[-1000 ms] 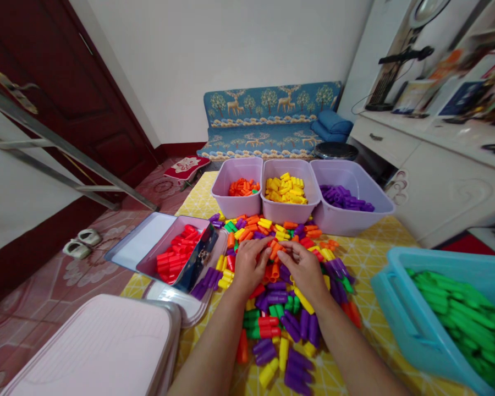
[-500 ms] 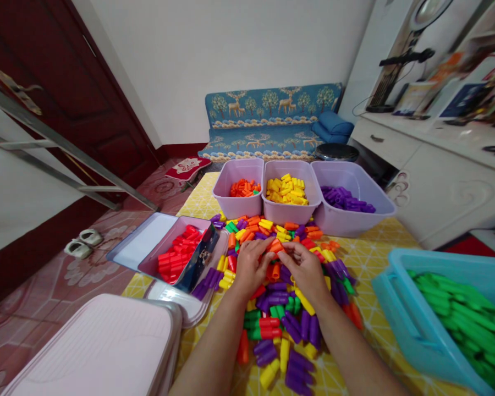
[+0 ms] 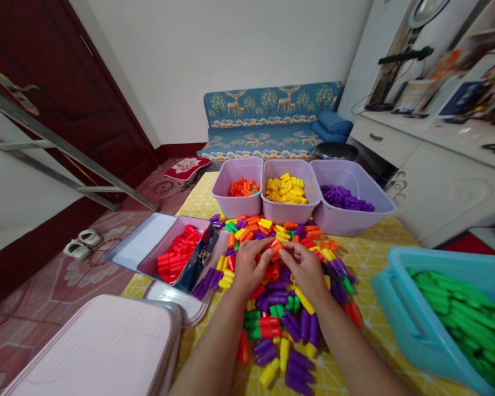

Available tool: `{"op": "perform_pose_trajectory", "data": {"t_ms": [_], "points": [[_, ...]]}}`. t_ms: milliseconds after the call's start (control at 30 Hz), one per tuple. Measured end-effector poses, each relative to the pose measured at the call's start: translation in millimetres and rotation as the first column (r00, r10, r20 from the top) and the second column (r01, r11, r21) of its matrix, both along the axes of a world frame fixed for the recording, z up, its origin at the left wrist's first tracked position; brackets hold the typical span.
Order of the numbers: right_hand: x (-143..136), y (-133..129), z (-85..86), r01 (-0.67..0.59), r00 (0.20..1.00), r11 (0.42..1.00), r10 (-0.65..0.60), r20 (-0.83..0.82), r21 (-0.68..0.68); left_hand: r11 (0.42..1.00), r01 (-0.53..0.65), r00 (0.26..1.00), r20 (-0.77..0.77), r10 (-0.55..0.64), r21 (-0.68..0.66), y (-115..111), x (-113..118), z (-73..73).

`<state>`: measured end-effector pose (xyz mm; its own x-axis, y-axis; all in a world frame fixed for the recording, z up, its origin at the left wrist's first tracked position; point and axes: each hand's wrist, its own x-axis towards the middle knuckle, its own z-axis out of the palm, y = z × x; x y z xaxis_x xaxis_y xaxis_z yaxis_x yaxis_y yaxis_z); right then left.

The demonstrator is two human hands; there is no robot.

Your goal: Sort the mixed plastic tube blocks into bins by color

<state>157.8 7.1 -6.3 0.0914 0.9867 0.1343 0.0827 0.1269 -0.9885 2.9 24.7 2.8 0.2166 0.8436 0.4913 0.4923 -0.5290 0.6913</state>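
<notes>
Over the middle of a loose pile of coloured plastic blocks, my left hand [image 3: 249, 265] and my right hand [image 3: 306, 265] meet at an orange toy block [image 3: 276, 247]. Fingers and thumbs of both hands pinch it from either side. Beneath and around them lie purple blocks [image 3: 277, 297], yellow blocks [image 3: 284, 352], green blocks [image 3: 253, 324], and more red and orange ones. Some of the blocks are stuck together in rows. My palms and wrists hide part of the pile.
Behind the pile stand three lilac bins with orange [image 3: 236, 206], yellow [image 3: 291, 212] and purple blocks [image 3: 350, 223]. A box of red blocks [image 3: 144, 267] sits left, above stacked pale lids [image 3: 94, 346]. A turquoise bin [image 3: 400, 308] of green blocks is at right, on the yellow tablecloth [image 3: 367, 275].
Both hands stay in nearly the same place, still holding the orange block, with only slight finger movement. The view has shifted very slightly.
</notes>
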Motion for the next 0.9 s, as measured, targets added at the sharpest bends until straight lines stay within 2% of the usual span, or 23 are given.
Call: {"op": "perform_pose_trajectory", "data": {"t_ms": [267,633,900], "points": [[1.0,0.4,-1.1,0.03,1.0,0.999,-0.03,-0.001,-0.018,1.0,0.022,0.997,-0.08,-0.02,0.02,0.9,1.1,-0.3],[0.6,1.8,-4.6,0.019,1.0,1.0,-0.019,-0.018,-0.011,0.999,0.02,0.999,-0.031,-0.019,0.035,1.8,0.8,-3.3],[-1.1,-0.3,2.5,0.018,0.999,0.999,-0.019,-0.044,-0.031,0.999,-0.017,0.999,0.05,0.015,0.051,2.9,-0.2,-6.3]]}}
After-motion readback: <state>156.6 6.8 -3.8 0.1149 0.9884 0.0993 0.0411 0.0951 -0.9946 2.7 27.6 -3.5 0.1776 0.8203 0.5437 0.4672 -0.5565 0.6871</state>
